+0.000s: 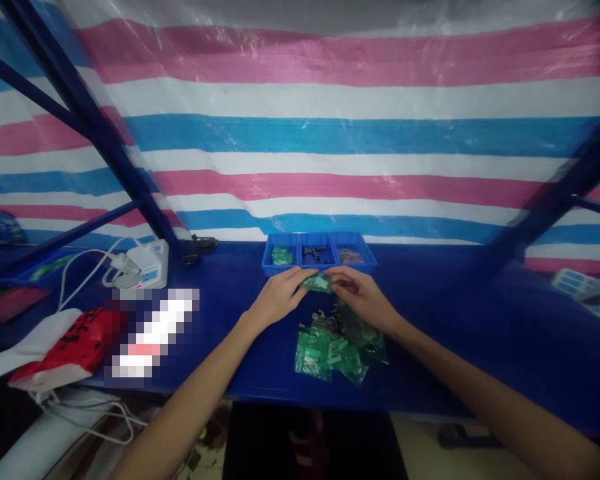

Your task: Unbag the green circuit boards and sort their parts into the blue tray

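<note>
Two hands (280,293) hold a flat, glossy green packet (318,283) near crinkled, translucent green bags (316,353).

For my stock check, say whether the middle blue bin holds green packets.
No, the middle bin shows only small dark pieces.

Two hands (279,295), one green packet (318,283) between them, three blue bins (315,239), one white power strip (155,259)

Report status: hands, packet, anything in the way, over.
Left hand gripping green packet; right hand at its other edge, grip unclear. Blue trays just beyond. Packet pile nearer body; no obstruction visible.
</note>
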Available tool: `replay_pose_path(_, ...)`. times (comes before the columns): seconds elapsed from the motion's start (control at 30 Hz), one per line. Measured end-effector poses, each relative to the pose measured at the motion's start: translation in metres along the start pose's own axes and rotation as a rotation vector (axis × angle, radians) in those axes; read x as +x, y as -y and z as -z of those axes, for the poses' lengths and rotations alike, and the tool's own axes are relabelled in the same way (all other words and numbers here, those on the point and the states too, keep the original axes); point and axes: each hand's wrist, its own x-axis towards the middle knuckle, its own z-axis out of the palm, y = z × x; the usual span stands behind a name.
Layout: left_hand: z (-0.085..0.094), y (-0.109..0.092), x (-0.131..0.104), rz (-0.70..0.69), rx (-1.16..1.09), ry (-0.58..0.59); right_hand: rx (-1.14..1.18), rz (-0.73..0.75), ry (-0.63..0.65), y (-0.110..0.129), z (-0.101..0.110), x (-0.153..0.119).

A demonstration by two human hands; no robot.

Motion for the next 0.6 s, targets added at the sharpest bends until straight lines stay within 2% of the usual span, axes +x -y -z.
replay_pose_path(0.17,-0.001,-0.005,0.002,0.026,0.011,-0.022,-0.363,0.099,-0.042,0.001,-0.002,-0.001)
replay_pose_path(0.23,-0.002,-0.006,0.003,0.060,0.018,-0.041,-0.433,0.129,-0.038,0.002,-0.001,-0.001)
replay_pose_path(0.4,-0.003,-0.007,0.004,0.133,-0.120,-0.108,-0.315,0.088,0.001,0.005,0.000,0.000)
replay_pose_path(0.47,-0.004,-0.008,0.005,0.139,-0.172,-0.083,-0.263,0.089,0.002,0.006,-0.001,-0.001)
replay_pose_path(0.6,-0.006,-0.013,0.005,0.067,-0.200,0.015,-0.204,0.091,-0.024,0.009,-0.003,-0.004)
